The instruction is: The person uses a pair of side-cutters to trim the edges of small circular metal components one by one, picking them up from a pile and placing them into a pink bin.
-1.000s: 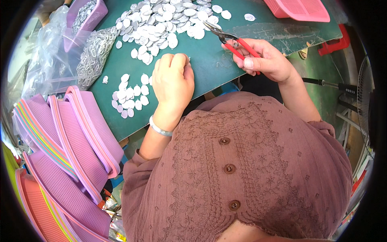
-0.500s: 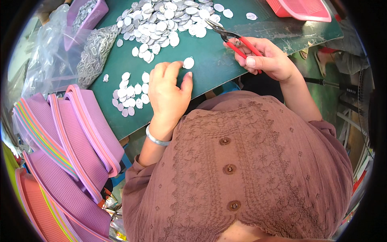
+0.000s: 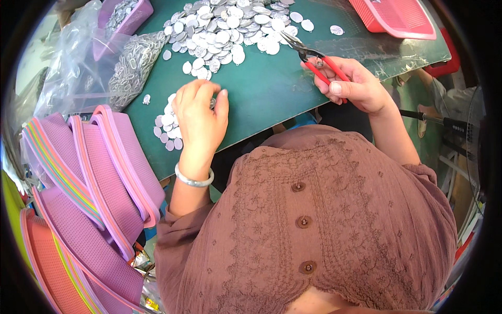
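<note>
My right hand [image 3: 358, 86] is closed around the red-handled pliers [image 3: 334, 72], whose dark pointed jaws are parted and aim up-left over the table. My left hand [image 3: 201, 115], a pale bangle on its wrist, hovers over a small group of silver oval tags [image 3: 168, 120] and hides part of it. Between its curled fingers and thumb shows the edge of a silver oval tag [image 3: 212, 103], mostly covered. Beyond both hands spreads a large heap of the same tags [image 3: 225, 34], each with a tiny loop.
A clear plastic bag [image 3: 78, 78] of metal links [image 3: 130, 68] lies at the left, beside a purple basket [image 3: 138, 21]. Stacked purple baskets [image 3: 117, 162] stand near-left. A pink basket [image 3: 397, 21] sits far right on the green table [image 3: 261, 99].
My left hand has moved left, toward the small group of tags. The single tag by its fingertips has left its spot on the table. The pliers stay in my right hand.
</note>
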### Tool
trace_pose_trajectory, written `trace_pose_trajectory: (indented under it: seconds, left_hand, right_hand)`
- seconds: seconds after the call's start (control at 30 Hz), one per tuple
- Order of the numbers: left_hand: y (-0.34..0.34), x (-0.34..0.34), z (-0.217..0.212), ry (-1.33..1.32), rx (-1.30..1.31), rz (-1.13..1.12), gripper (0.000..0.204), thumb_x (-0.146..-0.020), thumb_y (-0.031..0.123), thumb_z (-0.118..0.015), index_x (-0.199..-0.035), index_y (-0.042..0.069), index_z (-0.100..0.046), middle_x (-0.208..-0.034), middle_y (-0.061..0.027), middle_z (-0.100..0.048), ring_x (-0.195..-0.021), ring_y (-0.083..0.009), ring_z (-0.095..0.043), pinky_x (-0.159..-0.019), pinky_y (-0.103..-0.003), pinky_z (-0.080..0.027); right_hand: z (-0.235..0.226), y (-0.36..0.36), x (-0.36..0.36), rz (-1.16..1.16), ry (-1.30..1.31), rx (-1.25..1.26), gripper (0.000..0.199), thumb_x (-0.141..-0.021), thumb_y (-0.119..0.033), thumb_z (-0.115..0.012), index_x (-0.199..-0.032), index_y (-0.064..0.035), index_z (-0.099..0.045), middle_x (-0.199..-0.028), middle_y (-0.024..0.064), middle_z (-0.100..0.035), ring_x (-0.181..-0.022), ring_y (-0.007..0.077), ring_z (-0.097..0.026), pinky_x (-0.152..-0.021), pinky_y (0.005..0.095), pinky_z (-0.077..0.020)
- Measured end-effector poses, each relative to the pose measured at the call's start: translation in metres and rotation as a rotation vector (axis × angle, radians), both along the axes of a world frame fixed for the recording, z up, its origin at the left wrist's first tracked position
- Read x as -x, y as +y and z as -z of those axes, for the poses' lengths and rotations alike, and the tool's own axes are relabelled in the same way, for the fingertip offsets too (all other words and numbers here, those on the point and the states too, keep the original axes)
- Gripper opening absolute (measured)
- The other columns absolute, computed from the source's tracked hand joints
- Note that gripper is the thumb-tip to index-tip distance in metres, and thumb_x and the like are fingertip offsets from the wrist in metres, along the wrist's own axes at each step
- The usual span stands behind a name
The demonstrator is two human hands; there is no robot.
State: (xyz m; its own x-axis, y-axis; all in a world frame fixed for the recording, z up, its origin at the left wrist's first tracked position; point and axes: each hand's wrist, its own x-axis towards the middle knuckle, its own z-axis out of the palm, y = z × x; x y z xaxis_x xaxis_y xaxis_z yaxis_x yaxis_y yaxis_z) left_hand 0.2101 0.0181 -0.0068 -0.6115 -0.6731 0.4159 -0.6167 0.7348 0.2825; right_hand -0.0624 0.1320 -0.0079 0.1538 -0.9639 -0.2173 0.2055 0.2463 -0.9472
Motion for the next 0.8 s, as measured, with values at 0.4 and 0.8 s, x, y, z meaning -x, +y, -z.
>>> trace_pose_trajectory:
  seconds: [0.4, 0.8]
  left_hand:
    - [-0.036, 0.053, -0.002, -0.136, -0.06, 0.042, 0.016, -0.078, 0.01, -0.063, -0.093, 0.005, -0.061, -0.077, -0.0089, -0.059, -0.071, -0.0242, -0.059, -0.063, -0.034, -0.046]
    - [-0.009, 0.023, -0.015, -0.118, -0.607, -0.118, 0.018, -0.083, 0.015, -0.059, -0.078, -0.003, -0.06, -0.059, -0.005, -0.057, -0.048, -0.0099, -0.048, -0.048, -0.027, -0.039]
  right_hand:
    - [0.001, -0.001, 0.002, -0.005, -0.065, 0.042, 0.054, -0.078, -0.03, -0.067, -0.12, -0.0001, -0.051, -0.073, -0.0026, -0.049, -0.057, 0.0047, -0.043, -0.05, 0.0187, -0.0353]
    - [0.003, 0.0, 0.002, -0.013, -0.032, 0.028, 0.06, -0.077, -0.032, -0.067, -0.122, 0.0032, -0.048, -0.077, -0.0006, -0.05, -0.059, 0.0051, -0.042, -0.051, 0.0181, -0.0345]
